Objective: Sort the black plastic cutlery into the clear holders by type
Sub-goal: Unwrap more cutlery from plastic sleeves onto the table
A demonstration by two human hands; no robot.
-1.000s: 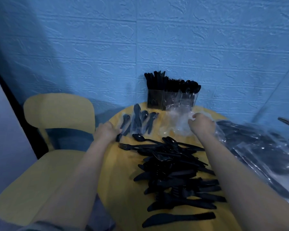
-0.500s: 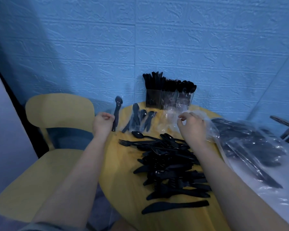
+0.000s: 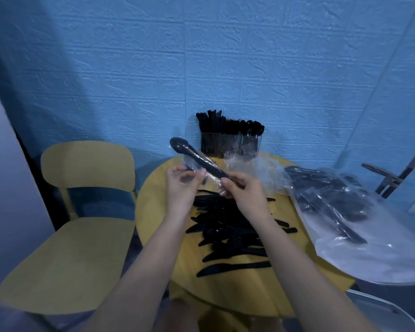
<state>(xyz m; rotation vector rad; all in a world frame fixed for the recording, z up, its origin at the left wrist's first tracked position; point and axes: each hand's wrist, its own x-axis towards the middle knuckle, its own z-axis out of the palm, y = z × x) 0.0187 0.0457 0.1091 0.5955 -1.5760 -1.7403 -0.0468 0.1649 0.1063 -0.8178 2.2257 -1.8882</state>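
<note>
- Three clear holders [image 3: 230, 146] stand in a row at the far edge of the round yellow table [image 3: 153, 207], against the blue wall; all are packed with black cutlery standing upright, with knives in the left one, forks in the middle and spoons on the right.
- A clear plastic bag [image 3: 359, 238] at the right edge holds more black cutlery.
- A pile of loose cutlery [image 3: 228, 231] lies in the middle of the table.
- The left hand [image 3: 181, 188] pinches a clear wrapper [image 3: 197, 164] around a black spoon [image 3: 194, 155].
- The right hand [image 3: 244, 192] pinches the spoon's handle end.
- Half a second ago the left hand alone held the spoon by the left edge and the right hand was at the wrappers; both hands have since met above the pile.
</note>
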